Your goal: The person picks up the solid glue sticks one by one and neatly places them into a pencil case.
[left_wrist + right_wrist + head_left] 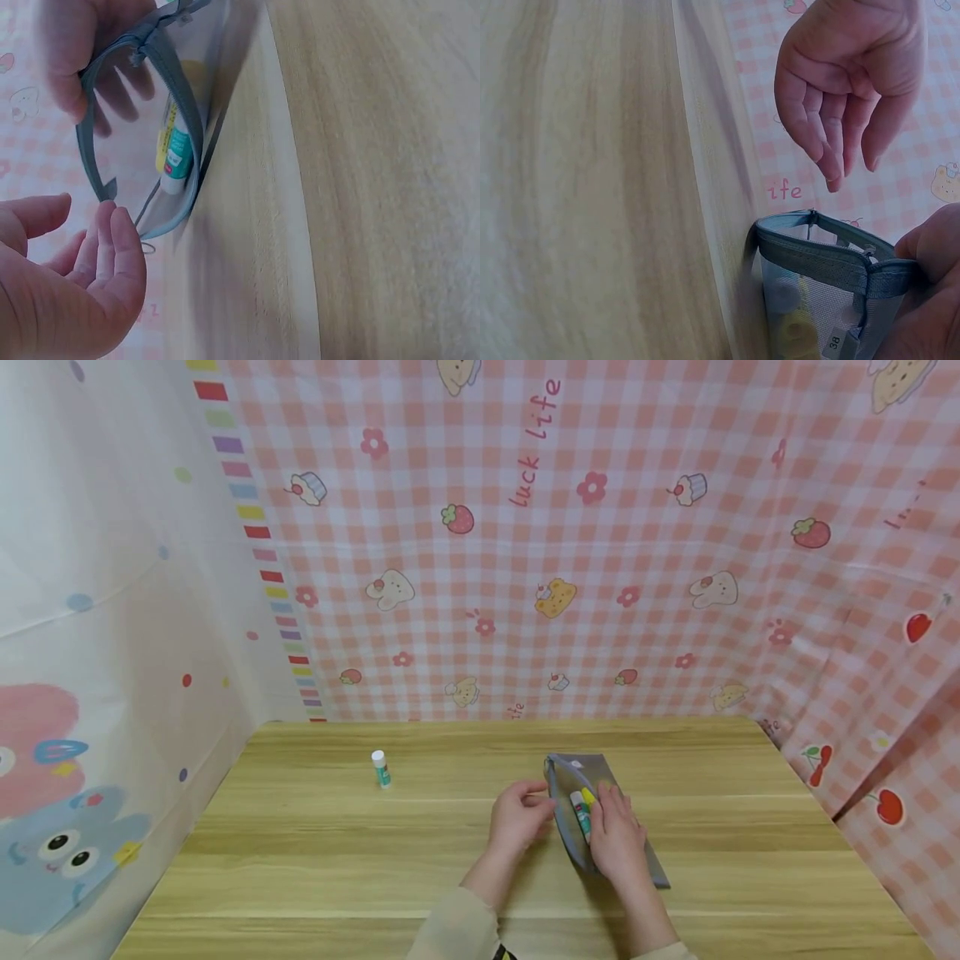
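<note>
A grey mesh zip pouch (654, 858) lies on the table with its zipped mouth spread wide toward the left. My right hand (618, 831) grips the pouch's edge; in the right wrist view its thumb (936, 244) bends over the rim. Inside the pouch are a glue stick (177, 157) with a white cap and teal label, and a yellow item (588, 796) beside it. My left hand (517, 817) is just outside the mouth, holding nothing, its fingers loosely bent. In the right wrist view, a gap shows between those fingers and the rim.
Another white-capped glue stick (381, 769) stands upright on the wooden table (322, 860), far to the left of the pouch. A pink checked cloth (495, 560) hangs along the back and right, and a white patterned cloth (135, 610) along the left.
</note>
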The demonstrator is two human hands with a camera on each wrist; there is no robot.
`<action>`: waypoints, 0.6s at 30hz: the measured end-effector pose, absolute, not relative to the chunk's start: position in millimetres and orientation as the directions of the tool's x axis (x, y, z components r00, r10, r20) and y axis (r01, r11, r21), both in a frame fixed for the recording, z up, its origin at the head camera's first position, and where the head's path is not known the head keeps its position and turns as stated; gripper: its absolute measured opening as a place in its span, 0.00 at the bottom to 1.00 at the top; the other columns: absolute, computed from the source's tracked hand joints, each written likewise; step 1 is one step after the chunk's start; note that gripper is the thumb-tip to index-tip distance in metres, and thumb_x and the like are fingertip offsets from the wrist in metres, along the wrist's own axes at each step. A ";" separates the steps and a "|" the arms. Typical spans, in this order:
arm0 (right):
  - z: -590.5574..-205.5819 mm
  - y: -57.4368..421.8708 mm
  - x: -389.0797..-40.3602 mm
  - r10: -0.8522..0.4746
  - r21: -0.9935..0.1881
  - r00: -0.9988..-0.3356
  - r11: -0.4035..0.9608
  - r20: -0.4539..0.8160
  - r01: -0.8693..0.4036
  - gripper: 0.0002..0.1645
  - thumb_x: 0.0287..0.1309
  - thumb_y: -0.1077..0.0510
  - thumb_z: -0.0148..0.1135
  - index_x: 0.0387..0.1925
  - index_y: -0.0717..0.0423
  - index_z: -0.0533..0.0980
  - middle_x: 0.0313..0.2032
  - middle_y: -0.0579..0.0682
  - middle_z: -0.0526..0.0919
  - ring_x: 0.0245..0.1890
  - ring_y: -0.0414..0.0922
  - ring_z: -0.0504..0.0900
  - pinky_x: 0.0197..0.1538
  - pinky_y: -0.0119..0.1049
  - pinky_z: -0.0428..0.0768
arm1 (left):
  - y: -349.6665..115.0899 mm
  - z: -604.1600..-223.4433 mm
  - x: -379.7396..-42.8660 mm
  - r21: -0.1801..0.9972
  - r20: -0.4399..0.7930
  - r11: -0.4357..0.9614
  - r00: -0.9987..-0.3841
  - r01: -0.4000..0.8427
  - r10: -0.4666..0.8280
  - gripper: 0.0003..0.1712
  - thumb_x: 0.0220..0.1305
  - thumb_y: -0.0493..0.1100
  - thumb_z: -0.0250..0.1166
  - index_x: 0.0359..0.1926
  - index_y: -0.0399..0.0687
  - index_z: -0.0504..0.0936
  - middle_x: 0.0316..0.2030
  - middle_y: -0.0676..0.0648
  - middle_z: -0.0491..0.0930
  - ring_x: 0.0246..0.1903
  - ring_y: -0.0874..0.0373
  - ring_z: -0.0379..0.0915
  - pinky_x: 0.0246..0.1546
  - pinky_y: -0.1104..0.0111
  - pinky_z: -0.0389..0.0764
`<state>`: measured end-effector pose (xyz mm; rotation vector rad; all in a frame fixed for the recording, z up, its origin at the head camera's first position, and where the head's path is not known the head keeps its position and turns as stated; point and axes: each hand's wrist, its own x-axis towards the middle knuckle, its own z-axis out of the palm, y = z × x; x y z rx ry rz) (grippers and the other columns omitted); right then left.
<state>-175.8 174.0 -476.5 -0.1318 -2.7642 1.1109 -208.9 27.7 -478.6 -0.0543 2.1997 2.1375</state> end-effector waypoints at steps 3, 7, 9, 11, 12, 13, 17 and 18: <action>-478.0 174.4 -176.5 0.136 -0.692 -0.984 0.721 0.119 0.016 0.27 0.76 0.59 0.40 0.68 0.73 0.61 0.68 0.76 0.56 0.69 0.72 0.52 0.61 0.81 0.49 | 23.9 -477.9 -207.9 0.998 -0.051 0.029 -0.998 -0.050 0.028 0.19 0.58 0.30 0.68 0.51 0.29 0.79 0.34 0.42 0.85 0.32 0.52 0.83 0.31 0.58 0.87; -479.2 175.0 -176.5 0.133 -0.696 -0.984 0.718 0.120 0.013 0.28 0.76 0.59 0.40 0.68 0.73 0.61 0.68 0.76 0.56 0.69 0.73 0.52 0.61 0.81 0.48 | 17.6 -477.8 -207.9 0.998 0.004 0.059 -1.000 0.005 0.011 0.19 0.56 0.29 0.69 0.50 0.29 0.80 0.34 0.41 0.85 0.32 0.53 0.82 0.29 0.68 0.83; -478.7 175.1 -175.9 0.132 -0.697 -0.984 0.717 0.119 0.012 0.28 0.76 0.59 0.40 0.69 0.73 0.60 0.68 0.76 0.56 0.69 0.73 0.52 0.61 0.81 0.48 | 13.7 -478.2 -208.9 0.996 0.029 0.082 -1.000 0.029 0.000 0.19 0.56 0.29 0.69 0.50 0.29 0.80 0.34 0.42 0.85 0.33 0.54 0.81 0.30 0.73 0.80; -477.8 174.7 -175.2 0.135 -0.698 -0.983 0.716 0.124 0.010 0.27 0.76 0.59 0.40 0.68 0.73 0.60 0.68 0.76 0.56 0.69 0.72 0.52 0.61 0.80 0.48 | 9.1 -477.9 -209.8 0.995 0.042 0.090 -0.999 0.041 -0.009 0.19 0.56 0.30 0.70 0.50 0.30 0.80 0.34 0.42 0.85 0.34 0.54 0.81 0.32 0.72 0.81; -477.9 174.6 -175.0 0.135 -0.697 -0.983 0.717 0.128 0.008 0.27 0.76 0.59 0.40 0.68 0.73 0.61 0.68 0.76 0.56 0.69 0.72 0.52 0.61 0.80 0.48 | 6.5 -478.1 -210.7 0.994 0.051 0.097 -0.999 0.049 -0.013 0.19 0.56 0.30 0.70 0.50 0.30 0.80 0.34 0.42 0.85 0.35 0.53 0.81 0.34 0.71 0.82; -477.9 174.5 -174.8 0.134 -0.696 -0.983 0.718 0.127 0.008 0.27 0.76 0.59 0.39 0.69 0.73 0.61 0.68 0.76 0.56 0.69 0.72 0.52 0.61 0.80 0.48 | 4.0 -478.1 -211.6 0.993 0.058 0.104 -0.998 0.056 -0.019 0.20 0.56 0.30 0.70 0.50 0.30 0.80 0.34 0.42 0.85 0.36 0.53 0.82 0.36 0.69 0.83; -478.8 175.0 -174.7 0.132 -0.700 -0.983 0.715 0.126 0.006 0.28 0.76 0.59 0.39 0.69 0.73 0.60 0.68 0.76 0.56 0.70 0.72 0.51 0.61 0.80 0.47 | -5.5 -477.8 -215.0 0.985 0.105 0.146 -0.993 0.096 -0.055 0.21 0.56 0.32 0.71 0.51 0.30 0.80 0.36 0.41 0.84 0.38 0.49 0.82 0.42 0.63 0.84; -478.8 175.3 -174.7 0.132 -0.698 -0.983 0.716 0.126 0.007 0.28 0.76 0.59 0.39 0.69 0.73 0.60 0.68 0.76 0.56 0.70 0.72 0.51 0.62 0.80 0.47 | -7.4 -477.9 -216.1 0.981 0.119 0.160 -0.991 0.107 -0.068 0.21 0.55 0.32 0.72 0.51 0.30 0.80 0.37 0.41 0.84 0.38 0.49 0.82 0.43 0.62 0.84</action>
